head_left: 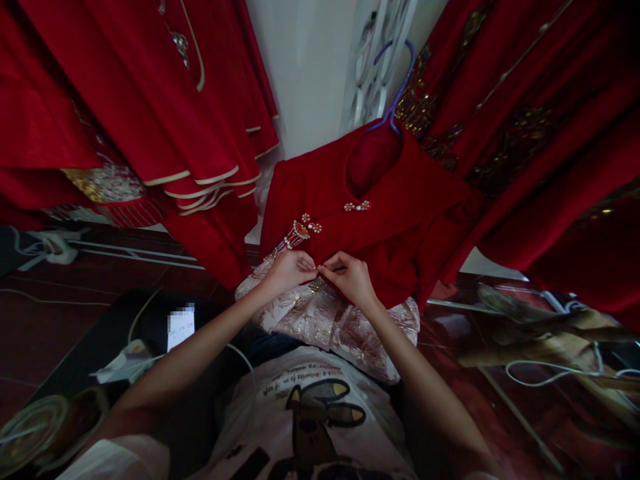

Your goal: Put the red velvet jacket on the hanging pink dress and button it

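Observation:
A red jacket (320, 180) hangs in front of me from a purple hanger (393, 113), its lower part over my lap. Jewelled fasteners with pearls (357, 206) sit near its neckline. A fan-shaped ornament with beaded tassels (299, 231) lies on its front. Below it, my left hand (290, 268) and my right hand (351, 276) meet at the fingertips in a pinch against the jacket. A tiny pale spot shows between them; whether it is a bead or fingernails is unclear. Shiny pale pink patterned fabric (320, 313) spreads under both hands across my lap.
More red garments hang at left (140, 87) and right (555, 147). On a dark surface (125, 313) to my left are a lit phone (181, 327), a white packet (125, 361) and a clear lidded cup (35, 430). White cable (537, 381) loops at the right.

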A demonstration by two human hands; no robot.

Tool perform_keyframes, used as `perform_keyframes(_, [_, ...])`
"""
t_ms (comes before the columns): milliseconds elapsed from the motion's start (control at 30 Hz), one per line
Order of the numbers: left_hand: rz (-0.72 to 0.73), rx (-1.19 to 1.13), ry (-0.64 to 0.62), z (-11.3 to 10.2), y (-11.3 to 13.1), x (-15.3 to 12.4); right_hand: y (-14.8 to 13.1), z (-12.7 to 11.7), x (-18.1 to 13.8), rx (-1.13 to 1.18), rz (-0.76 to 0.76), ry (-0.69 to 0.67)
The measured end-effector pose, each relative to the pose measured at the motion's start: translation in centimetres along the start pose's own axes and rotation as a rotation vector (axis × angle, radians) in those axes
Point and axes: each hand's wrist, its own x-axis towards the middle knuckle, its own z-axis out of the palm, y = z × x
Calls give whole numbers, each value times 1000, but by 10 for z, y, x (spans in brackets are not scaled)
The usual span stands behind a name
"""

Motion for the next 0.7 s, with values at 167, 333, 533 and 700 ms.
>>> perform_keyframes(167, [13,-13,-4,-1,2,1,-3,-1,0,-5,-20,-25])
perform_keyframes(333, [-15,-79,-29,-3,3,2,0,-3,1,-27,-33,-24])
perform_keyframes(533, [22,-24,-54,-5,-1,2,4,1,1,-26,-76,-21])
perform_keyframes(700, [13,76,-60,-15,-3,7,3,-6,3,-188,-33,-41])
